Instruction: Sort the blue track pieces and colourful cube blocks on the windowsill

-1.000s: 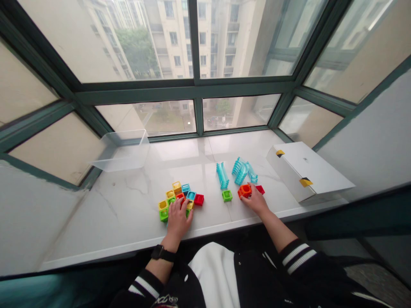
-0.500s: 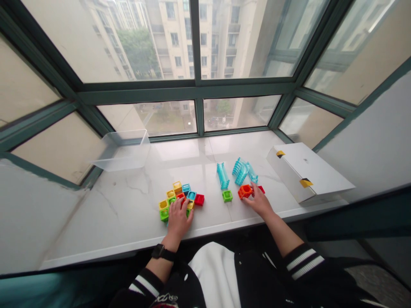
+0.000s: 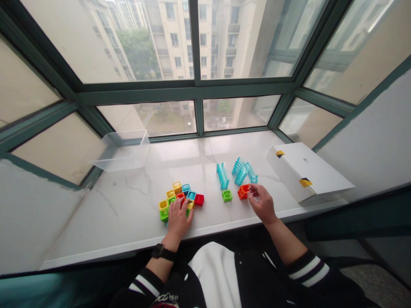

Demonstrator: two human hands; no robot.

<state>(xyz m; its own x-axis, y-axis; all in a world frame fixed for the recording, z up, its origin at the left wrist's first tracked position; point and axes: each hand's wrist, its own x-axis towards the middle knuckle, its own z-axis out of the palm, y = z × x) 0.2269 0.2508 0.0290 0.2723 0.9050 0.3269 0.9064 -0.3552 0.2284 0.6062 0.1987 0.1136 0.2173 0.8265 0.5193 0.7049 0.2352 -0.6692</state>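
My left hand lies over the near side of a cluster of plastic cube blocks, its fingers spread on top and covering some of them. Yellow, green, blue and red blocks show around it. My right hand is beside an orange block, fingers loosely curled and apart, tips close to its right side; whether they touch it I cannot tell. A green block stands alone to the left of the orange one.
Behind the single blocks lie a straight clear-blue track piece, a curved one and a smaller one. A clear plastic bin stands at the back left of the marble sill. A white box sits at the right.
My right hand has loosened from the orange block and shifted slightly right. The red block that showed beyond it is now hidden. My left hand has stayed put.
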